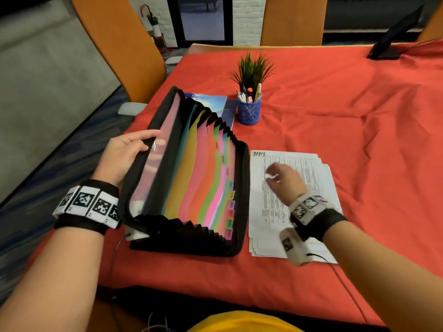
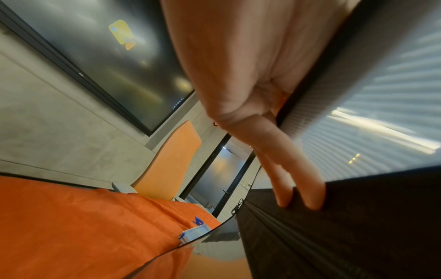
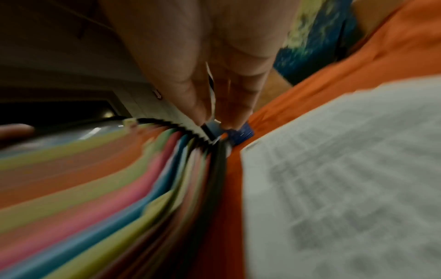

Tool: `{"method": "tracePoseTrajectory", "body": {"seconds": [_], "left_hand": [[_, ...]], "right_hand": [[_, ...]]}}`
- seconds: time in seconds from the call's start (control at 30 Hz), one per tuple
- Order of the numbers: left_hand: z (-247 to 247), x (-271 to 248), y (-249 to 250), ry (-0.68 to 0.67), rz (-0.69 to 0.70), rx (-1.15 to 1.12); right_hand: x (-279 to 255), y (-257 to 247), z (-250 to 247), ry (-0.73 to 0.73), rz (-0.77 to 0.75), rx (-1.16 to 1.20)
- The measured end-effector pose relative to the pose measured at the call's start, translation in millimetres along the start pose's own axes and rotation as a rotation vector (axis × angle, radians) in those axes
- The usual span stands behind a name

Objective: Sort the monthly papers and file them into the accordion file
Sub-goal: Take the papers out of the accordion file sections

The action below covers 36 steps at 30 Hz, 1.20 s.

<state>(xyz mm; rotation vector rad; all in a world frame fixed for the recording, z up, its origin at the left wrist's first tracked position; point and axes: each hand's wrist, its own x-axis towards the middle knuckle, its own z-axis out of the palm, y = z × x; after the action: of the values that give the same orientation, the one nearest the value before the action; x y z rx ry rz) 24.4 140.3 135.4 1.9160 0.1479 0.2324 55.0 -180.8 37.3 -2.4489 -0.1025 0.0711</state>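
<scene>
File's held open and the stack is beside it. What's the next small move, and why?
Probably lower the right hand and pinch the top sheet of the paper stack. It hovers empty above the sheet headed "MAY", while the left hand holds the accordion file flap open, tabs exposed.

accordion file [image 1: 191, 178]: 1 | paper stacks [image 1: 309, 168]: 1 | pen cups [image 1: 248, 112]: 1 | plants [image 1: 252, 68]: 1 | chairs [image 1: 119, 44]: 2

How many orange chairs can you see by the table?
3, maybe more hidden. One chair stands at the table's far left corner, one chair behind its far edge, and a sliver of another far right.
</scene>
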Motion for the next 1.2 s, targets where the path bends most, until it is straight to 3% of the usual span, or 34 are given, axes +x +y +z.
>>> {"method": "tracePoseTrajectory", "body": {"seconds": [0.2,0.33,0.47,0.6,0.97,1.03,1.2], "left_hand": [[-10.1,-2.1,-3.9,0.059,-0.045,-0.069],[-10.4,-3.1,-9.4,0.075,-0.061,-0.114],[-8.0,-4.1,-13.7,0.082,-0.068,-0.157],[-3.8,-5.9,-10.1,0.067,-0.068,-0.180],[9.3,-12.2,0.0,0.059,-0.096,-0.181],[11.8,-13.9,3.1,0.046,-0.110,-0.203],[3.9,-11.4,1.6,0.061,-0.107,-0.177]], "right_hand": [[-13.9,-79.5,56.2,-0.121,-0.019,0.312],[-19.8,-97.1,66.7,-0.155,0.015,0.204],[-19.9,-102.2,65.0,-0.197,0.009,0.055],[-11.0,-104.2,66.4,-0.278,0.099,-0.013],[0.3,-100.3,71.2,-0.546,0.081,0.248],[3.1,-90.2,64.5,-0.511,0.146,0.374],[11.2,-34.4,16.0,-0.186,0.319,0.535]]}}
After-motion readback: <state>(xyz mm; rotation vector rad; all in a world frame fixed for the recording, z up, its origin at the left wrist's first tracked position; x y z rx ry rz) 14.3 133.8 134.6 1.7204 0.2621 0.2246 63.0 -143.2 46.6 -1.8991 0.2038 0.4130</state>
